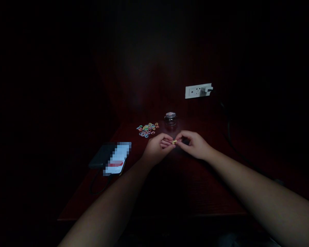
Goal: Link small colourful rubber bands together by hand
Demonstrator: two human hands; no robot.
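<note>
Between the fingertips of both hands is a small yellow elastic hair band (174,141). My left hand (157,148) pinches one side of it with thumb and fingers. From the other side, the thumb and index finger of my right hand (194,145) grip it too. A loose pile of colourful hair bands (146,129) lies on the table just beyond my left hand. Behind the hands stands a small clear jar (170,119) with its lid on; what it holds, if anything, is too dark to make out.
A lit phone (118,158) lies on the dark red table (195,195) at the left, beside a black box-shaped device (102,156) with a cable. On the back wall is a white socket (197,91) with a plug (207,89); its cord runs down the right side.
</note>
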